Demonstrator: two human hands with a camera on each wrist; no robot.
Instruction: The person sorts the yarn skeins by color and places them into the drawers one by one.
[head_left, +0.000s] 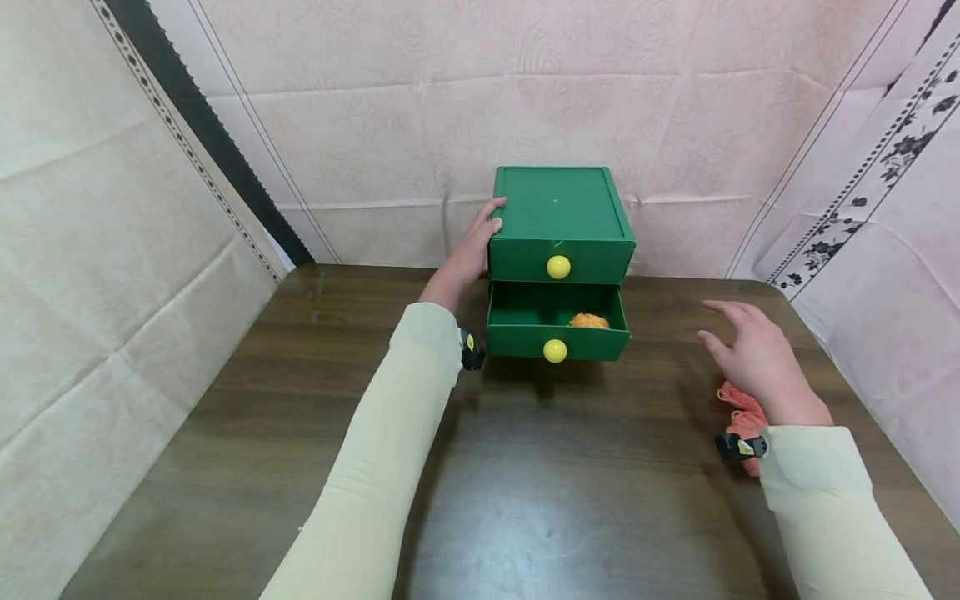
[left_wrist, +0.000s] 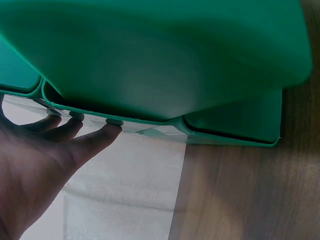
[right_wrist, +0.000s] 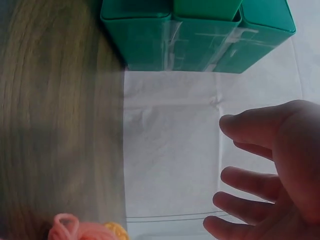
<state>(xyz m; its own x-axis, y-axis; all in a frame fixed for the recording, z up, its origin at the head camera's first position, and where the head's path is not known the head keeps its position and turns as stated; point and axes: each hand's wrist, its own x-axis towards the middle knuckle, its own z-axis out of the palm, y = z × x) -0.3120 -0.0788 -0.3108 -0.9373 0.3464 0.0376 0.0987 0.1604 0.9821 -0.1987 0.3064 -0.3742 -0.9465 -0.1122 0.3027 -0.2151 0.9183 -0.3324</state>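
A green two-drawer box point(head_left: 557, 204) with yellow knobs stands at the back of the table. Its lower drawer point(head_left: 525, 343) is pulled out, and a small orange item point(head_left: 588, 321) of unclear kind lies inside. My left hand point(head_left: 472, 254) rests against the box's left side, fingertips touching the wall; the left wrist view shows its fingers extended there. To the right, my right hand point(head_left: 761, 358) hovers with spread fingers and nothing in them. Partly hidden beneath it is a coral-pink yarn skein point(head_left: 742, 417), whose end point(right_wrist: 82, 231) also appears in the right wrist view.
A dark wood table point(head_left: 337, 375) carries everything. Pale patterned cloth point(head_left: 360, 125) hangs behind it and along both sides. Beside the yarn, a bit of something yellow point(right_wrist: 117, 231) shows at the right wrist view's lower edge.
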